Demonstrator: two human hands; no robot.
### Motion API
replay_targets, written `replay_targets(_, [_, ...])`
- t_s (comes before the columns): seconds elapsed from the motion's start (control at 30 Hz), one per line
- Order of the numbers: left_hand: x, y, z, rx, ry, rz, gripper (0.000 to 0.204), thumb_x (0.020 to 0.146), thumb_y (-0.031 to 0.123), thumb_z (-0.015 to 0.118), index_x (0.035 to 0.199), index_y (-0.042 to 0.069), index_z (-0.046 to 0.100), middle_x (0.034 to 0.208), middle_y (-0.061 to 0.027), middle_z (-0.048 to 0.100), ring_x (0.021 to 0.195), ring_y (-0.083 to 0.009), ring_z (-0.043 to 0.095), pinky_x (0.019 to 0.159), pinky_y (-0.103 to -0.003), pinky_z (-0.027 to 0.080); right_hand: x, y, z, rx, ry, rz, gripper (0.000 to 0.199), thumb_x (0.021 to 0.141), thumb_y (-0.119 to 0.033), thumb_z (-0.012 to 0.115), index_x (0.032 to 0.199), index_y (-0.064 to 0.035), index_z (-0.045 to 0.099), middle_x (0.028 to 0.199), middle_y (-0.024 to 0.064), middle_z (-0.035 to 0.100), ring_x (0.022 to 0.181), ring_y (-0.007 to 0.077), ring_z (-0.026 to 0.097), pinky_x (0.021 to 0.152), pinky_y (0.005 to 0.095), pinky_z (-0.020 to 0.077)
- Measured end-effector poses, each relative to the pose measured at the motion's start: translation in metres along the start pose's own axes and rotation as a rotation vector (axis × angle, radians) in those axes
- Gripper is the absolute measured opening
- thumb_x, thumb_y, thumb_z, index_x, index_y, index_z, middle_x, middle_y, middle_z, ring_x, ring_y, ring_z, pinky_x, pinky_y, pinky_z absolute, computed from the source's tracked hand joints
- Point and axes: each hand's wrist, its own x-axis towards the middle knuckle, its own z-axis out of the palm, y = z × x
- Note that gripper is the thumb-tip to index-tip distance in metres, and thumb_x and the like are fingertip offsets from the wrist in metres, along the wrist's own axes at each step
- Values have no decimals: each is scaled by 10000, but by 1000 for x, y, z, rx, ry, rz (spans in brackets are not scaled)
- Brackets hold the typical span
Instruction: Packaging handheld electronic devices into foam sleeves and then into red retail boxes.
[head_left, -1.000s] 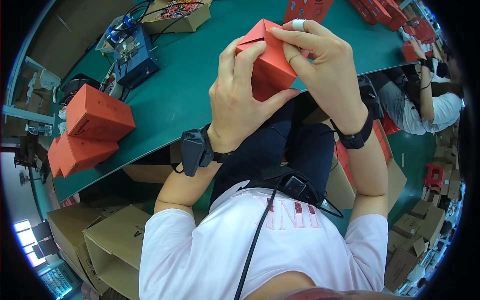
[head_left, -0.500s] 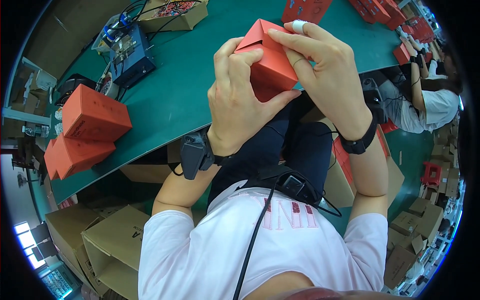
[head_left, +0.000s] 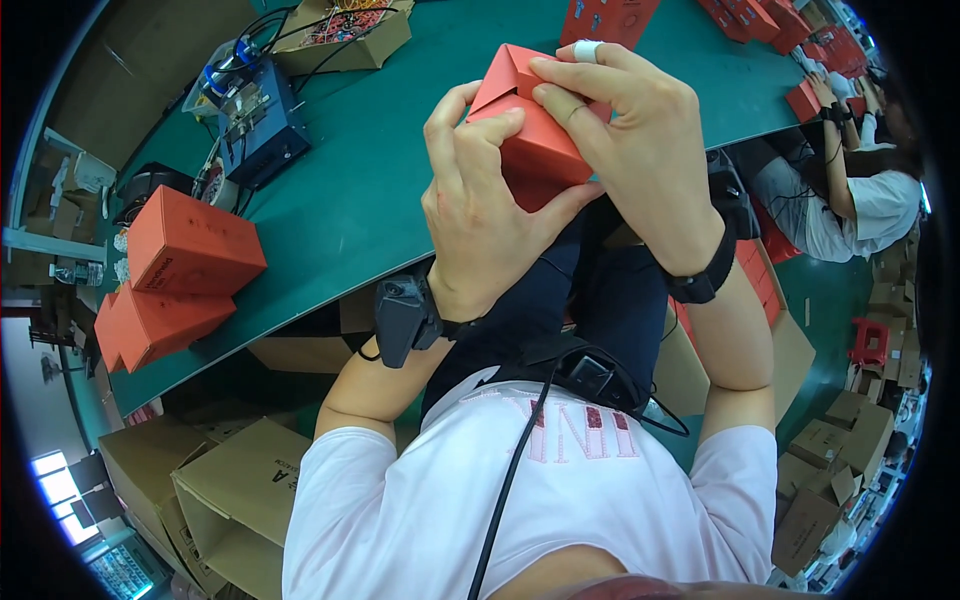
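A small red cardboard box (head_left: 548,146) is held up in front of me over the near edge of the green table. My left hand (head_left: 470,205) wraps around its left and lower sides, with a fingertip on the top near a dark gap beside a folded flap. My right hand (head_left: 650,150) presses its fingertips onto the flap at the box's upper end. It has a white wrap on one finger and a thin ring. The palm side of each hand is hidden.
On the green table (head_left: 340,215), red boxes (head_left: 195,240) are stacked at the left. Behind them sit a blue device (head_left: 262,125) with cables and a carton (head_left: 375,45) of wires. Another red box (head_left: 608,22) stands beyond my hands. Open cartons (head_left: 240,500) stand below left. A person (head_left: 870,205) works at the right.
My right fingers have shifted slightly left, and another fingertip now lies on the flap. The left hand keeps its grip, and the box has barely moved.
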Motion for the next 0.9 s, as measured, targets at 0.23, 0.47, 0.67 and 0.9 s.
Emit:
replay_targets(0.23, [2,1,3,-32,1,-32,857,588,307,953,1269,62,495,1310,-218,503,1012,-343,651,679,-386,606,3,17,-28,-117,-329,-402,340,977,-209,578,1249,-25,670,1311,203,606,1195,358,573,1016,393,455])
replay_targets(0.47, [45,-51,-31,-743,-60,-590,553,843,293,807,1272,11,600,1147,-97,683,984,-209,692,888,-346,552,-1,47,-78,98,-152,-283,1199,660,-501,857,1579,-40,240,1607,230,270,1483,380,280,1188,463,252])
replay_targets(0.67, [56,-49,-47,-1505,-560,-1268,622,956,537,597,1355,62,565,1283,-119,648,1171,-225,637,1005,-401,520,-13,0,-45,-161,-104,-857,761,581,-263,894,1274,-269,579,1521,235,394,1326,420,488,1113,570,397])
replay_targets(0.9, [23,-45,-88,-969,-215,-1182,737,997,531,522,1537,70,325,1456,-179,484,1267,-309,548,1053,-434,446,70,6,2,424,-106,-137,790,750,-318,859,1374,-5,489,1180,138,665,1039,225,665,881,343,539])
